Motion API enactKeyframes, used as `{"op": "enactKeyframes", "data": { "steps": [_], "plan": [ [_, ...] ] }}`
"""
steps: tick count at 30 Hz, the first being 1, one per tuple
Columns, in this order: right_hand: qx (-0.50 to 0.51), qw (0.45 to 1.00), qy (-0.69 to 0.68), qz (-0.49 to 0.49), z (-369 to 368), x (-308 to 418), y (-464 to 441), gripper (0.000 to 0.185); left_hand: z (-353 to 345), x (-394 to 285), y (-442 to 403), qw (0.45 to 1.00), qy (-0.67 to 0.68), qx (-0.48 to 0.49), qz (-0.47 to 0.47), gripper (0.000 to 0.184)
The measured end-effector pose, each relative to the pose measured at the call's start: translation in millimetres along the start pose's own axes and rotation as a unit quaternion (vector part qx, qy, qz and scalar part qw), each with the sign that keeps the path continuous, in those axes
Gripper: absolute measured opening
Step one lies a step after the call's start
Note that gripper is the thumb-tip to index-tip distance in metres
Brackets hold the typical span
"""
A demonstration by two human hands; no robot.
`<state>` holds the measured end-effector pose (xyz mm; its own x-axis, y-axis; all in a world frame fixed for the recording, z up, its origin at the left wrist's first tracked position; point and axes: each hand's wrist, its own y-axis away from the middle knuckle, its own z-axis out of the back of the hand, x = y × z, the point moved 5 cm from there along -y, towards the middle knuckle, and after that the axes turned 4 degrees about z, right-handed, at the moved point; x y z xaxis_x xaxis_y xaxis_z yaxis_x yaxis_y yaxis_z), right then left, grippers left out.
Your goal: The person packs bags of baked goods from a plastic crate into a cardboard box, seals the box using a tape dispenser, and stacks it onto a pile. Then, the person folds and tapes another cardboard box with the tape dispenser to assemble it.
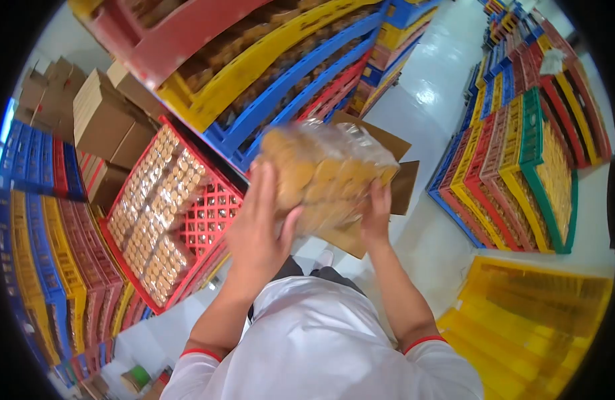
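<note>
Between my two hands is a block of biscuit packs [327,175] in clear, shiny wrap, somewhat blurred on its left side. My left hand [259,217] presses against the block's left end, thumb along the near side. On the right end, my right hand [377,212] grips the lower corner. Behind and below the block, an open cardboard box [405,185] shows its flaps; its inside is hidden. To my left, a red crate [217,217] holds rows of similar wrapped biscuits [154,207], with part of its lattice bottom bare.
Tall stacks of coloured crates [274,60] rise in front, with more crate stacks [501,173] on the right and on the far left. Cardboard cartons [111,120] stand behind the red crate. A yellow crate or pallet [527,320] lies at the lower right on the shiny floor [424,110].
</note>
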<state>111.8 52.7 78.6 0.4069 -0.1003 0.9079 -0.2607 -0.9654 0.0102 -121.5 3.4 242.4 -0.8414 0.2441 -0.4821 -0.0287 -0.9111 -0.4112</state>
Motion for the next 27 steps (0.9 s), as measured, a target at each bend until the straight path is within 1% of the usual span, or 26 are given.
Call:
{"op": "enactKeyframes", "data": {
  "steps": [1,2,4,5,6,7,8,10,11,12,13,14,15,16,17,18,19,20,21,23,24,26,27],
  "plan": [
    [-0.031,0.999,-0.020,0.017,13,9,-15,0.053,-22,-8,-20,0.999,0.023,0.027,0.011,0.081],
    [-0.040,0.999,-0.026,0.023,26,13,-26,0.053,-46,-14,-39,0.997,0.045,0.055,0.022,0.078],
    [-0.102,0.992,0.025,-0.067,61,-4,-46,0.049,-105,-9,-62,0.996,0.045,0.071,0.013,0.076],
    [-0.120,0.989,0.050,-0.071,82,-21,-57,0.046,-129,-5,-72,0.996,0.047,0.076,0.004,0.076],
    [-0.128,0.988,0.048,-0.066,95,-25,-64,0.046,-158,2,-82,0.990,0.066,0.125,0.026,0.076],
    [-0.142,0.980,0.075,-0.115,107,-32,-66,0.046,-187,11,-87,0.980,0.084,0.175,0.051,0.076],
    [-0.155,0.969,0.101,-0.165,117,-41,-68,0.046,-214,21,-91,0.978,0.087,0.182,0.045,0.076],
    [-0.174,0.964,0.098,-0.175,125,-53,-73,0.047,-279,55,-90,0.924,0.145,0.311,0.166,0.077],
    [-0.182,0.961,0.098,-0.187,129,-59,-80,0.048,-304,69,-91,0.922,0.147,0.318,0.163,0.077],
    [-0.188,0.959,0.099,-0.187,136,-65,-90,0.048,-331,87,-89,0.906,0.159,0.347,0.184,0.080],
    [-0.156,0.949,0.171,-0.212,143,-74,-96,0.054,-355,103,-81,0.887,0.170,0.376,0.209,0.083],
    [-0.121,0.934,0.240,-0.236,151,-89,-104,0.061,-379,116,-73,0.884,0.169,0.382,0.211,0.083],
    [-0.148,0.933,0.233,-0.233,173,-127,-114,0.057,-401,131,-64,0.872,0.199,0.372,0.248,0.084],
    [-0.152,0.931,0.230,-0.239,189,-166,-121,0.057,-418,142,-58,0.858,0.226,0.364,0.284,0.086],
    [-0.168,0.925,0.255,-0.225,206,-197,-127,0.058,-429,147,-59,0.855,0.223,0.371,0.285,0.086],
    [-0.185,0.918,0.281,-0.211,216,-213,-130,0.059,-443,152,-56,0.830,0.207,0.401,0.328,0.087],
    [-0.190,0.915,0.281,-0.218,204,-202,-131,0.059,-460,162,-49,0.801,0.190,0.430,0.370,0.089],
    [-0.209,0.896,0.278,-0.277,194,-195,-130,0.056,-475,170,-48,0.798,0.189,0.435,0.372,0.089],
    [-0.226,0.873,0.272,-0.336,179,-183,-129,0.053,-497,188,-36,0.785,0.155,0.451,0.395,0.082],
    [-0.190,0.851,0.276,-0.404,238,-272,-126,0.046,-529,212,-25,0.769,0.117,0.470,0.418,0.074],
    [-0.170,0.838,0.279,-0.437,267,-316,-125,0.043,-542,217,-17,0.747,0.141,0.490,0.426,0.075],
    [-0.171,0.850,0.252,-0.429,237,-277,-120,0.044,-565,230,-3,0.721,0.160,0.514,0.437,0.077],
    [-0.170,0.865,0.229,-0.413,237,-277,-115,0.045,-567,229,-5,0.733,0.168,0.517,0.410,0.065]
  ]
}}
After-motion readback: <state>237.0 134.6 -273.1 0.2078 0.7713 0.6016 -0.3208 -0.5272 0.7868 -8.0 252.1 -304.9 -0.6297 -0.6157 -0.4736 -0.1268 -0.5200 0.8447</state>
